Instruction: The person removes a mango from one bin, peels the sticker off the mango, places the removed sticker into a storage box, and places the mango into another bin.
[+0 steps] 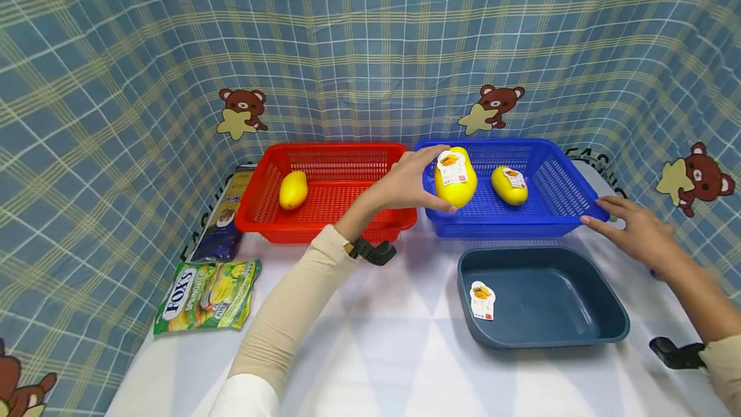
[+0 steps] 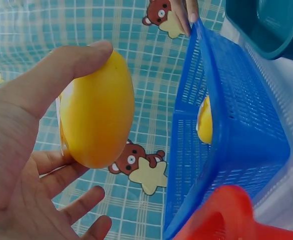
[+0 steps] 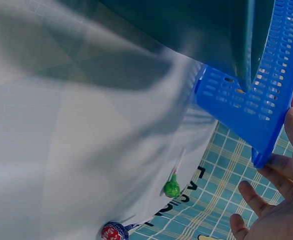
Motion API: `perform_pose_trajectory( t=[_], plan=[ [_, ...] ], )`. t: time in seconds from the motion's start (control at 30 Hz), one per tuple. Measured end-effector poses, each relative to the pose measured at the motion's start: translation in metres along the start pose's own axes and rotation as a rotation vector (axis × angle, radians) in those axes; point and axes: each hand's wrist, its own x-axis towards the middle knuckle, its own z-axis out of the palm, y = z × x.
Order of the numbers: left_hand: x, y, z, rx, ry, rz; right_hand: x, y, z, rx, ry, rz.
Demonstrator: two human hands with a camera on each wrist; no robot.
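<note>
My left hand (image 1: 408, 180) grips a yellow mango (image 1: 463, 179) with a white label, holding it above the left end of the blue basket (image 1: 503, 228). In the left wrist view the thumb lies over the mango (image 2: 99, 112), with the other fingers around its far side. Inside the blue basket lies another labelled mango (image 1: 507, 186). My right hand (image 1: 641, 230) pinches the basket's right front corner between thumb and fingers. In the right wrist view that corner of the basket (image 3: 266, 135) sits between them. A mango (image 1: 293, 190) lies in the red basket (image 1: 278, 227).
A dark teal tub (image 1: 529, 301) with a mango label inside stands before the blue basket. At left lie a green Fox's candy bag (image 1: 211, 295) and a dark blue and gold packet (image 1: 222, 227). Two lollipops, one green (image 3: 172, 187) and one blue-red (image 3: 114, 231), lie at right.
</note>
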Motion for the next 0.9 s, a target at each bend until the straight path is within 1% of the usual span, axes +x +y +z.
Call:
perform_pose_trajectory(
  t=[0.13,0.3,0.47,0.57,0.67,0.77,0.9],
  plan=[
    [-0.022,0.001,0.000,-0.015,0.026,0.005,-0.001,0.000,-0.001,-0.001,0.004,0.003],
    [-0.049,0.000,-0.001,0.000,0.032,0.012,-0.003,-0.001,0.001,-0.001,0.010,0.005],
    [-0.075,-0.003,0.003,0.011,0.054,0.044,-0.002,-0.001,-0.001,-0.007,0.004,0.000],
    [-0.086,-0.006,0.009,0.010,0.053,0.047,-0.001,-0.001,-0.004,-0.014,0.003,-0.003],
    [-0.095,-0.009,0.016,-0.003,0.038,0.023,0.000,-0.001,-0.005,-0.037,0.016,0.010],
    [-0.104,-0.011,0.022,-0.016,0.034,0.014,0.000,-0.001,-0.003,-0.065,0.027,0.029],
    [-0.118,-0.015,0.029,-0.015,0.040,0.020,-0.001,-0.002,0.001,-0.058,0.027,0.032]
  ],
)
